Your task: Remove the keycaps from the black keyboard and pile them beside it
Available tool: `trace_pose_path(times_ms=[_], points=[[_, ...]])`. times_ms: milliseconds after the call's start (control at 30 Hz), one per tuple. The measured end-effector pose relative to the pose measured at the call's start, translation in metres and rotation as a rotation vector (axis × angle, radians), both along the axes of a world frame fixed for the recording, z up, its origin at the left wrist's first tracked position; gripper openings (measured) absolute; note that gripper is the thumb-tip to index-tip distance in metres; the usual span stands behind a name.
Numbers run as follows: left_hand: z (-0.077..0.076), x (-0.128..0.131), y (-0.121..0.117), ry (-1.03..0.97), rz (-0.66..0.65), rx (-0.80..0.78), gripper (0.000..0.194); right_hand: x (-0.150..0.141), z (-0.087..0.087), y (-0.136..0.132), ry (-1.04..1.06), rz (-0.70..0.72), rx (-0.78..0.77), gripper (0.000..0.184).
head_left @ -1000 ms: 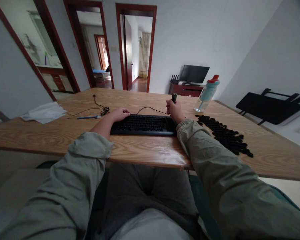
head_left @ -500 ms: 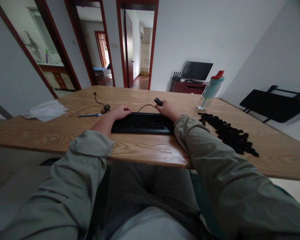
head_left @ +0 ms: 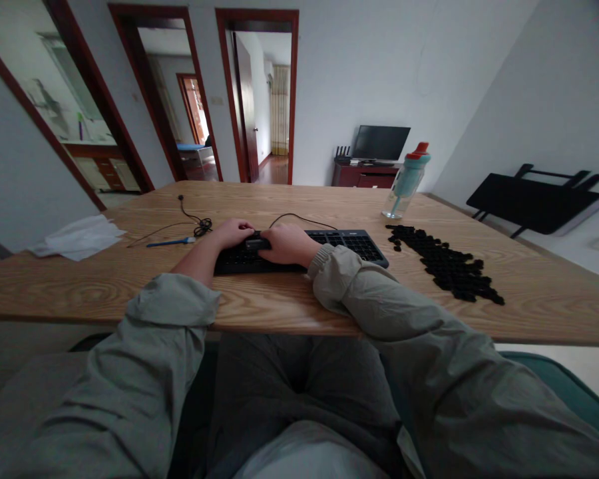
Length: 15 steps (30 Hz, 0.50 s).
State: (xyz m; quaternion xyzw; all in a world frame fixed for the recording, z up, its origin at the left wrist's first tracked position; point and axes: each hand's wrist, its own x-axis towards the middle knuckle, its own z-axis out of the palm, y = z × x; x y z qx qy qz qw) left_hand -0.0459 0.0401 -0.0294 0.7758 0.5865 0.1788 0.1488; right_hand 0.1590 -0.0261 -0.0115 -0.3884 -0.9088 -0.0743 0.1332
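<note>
The left hand (head_left: pixel 233 233) was laid over the left end of the keyboard with its fingers loosely curled; whether anything was gripped by it could not be told. The right hand (head_left: pixel 289 244) was closed around a short black tool (head_left: pixel 254 244), held low over the keyboard's left half, close to the left hand. Whether the keyboard was touched by the tool could not be made out.

The keyboard (head_left: pixel 354 243) was set flat near the front edge of the table (head_left: pixel 259 303), straight before the person. Its middle was covered by the right hand and wrist. At the uncovered right end, a grid of dark squares parted by paler lines was seen, framed by a dark rim.

Many small black pieces (head_left: pixel 439 259), judged to be keycaps, were spread to the right of the keyboard, apart from it. From this, the removal of caps was judged largely done; their refitting was left undone, as far as could be seen. Whether any were seated under the hands could not be told.

Behind the keyboard a thin cable (head_left: pixel 299 214) was looped. Farther out, a blue brush (head_left: pixel 170 243), a coiled cord (head_left: pixel 202 227) and white tissue (head_left: pixel 80 238) were placed to the left, and an upright bottle (head_left: pixel 404 186) to the right.
</note>
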Motion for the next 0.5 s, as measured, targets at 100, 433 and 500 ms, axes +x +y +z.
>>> trace_pose_path(times_ms=[100,433,500], points=[[0.001,0.001,-0.002,0.001,0.018,0.012,0.032,0.036,0.01,-0.005,0.11,0.013,-0.072,0.034],[0.002,0.002,-0.002,0.011,0.056,0.004,0.033,0.157,-0.006,0.026,0.387,-0.25,-0.189,0.027],[0.001,0.0,0.0,0.016,0.063,0.009,0.033,0.134,-0.008,0.018,0.258,-0.189,-0.174,0.032]])
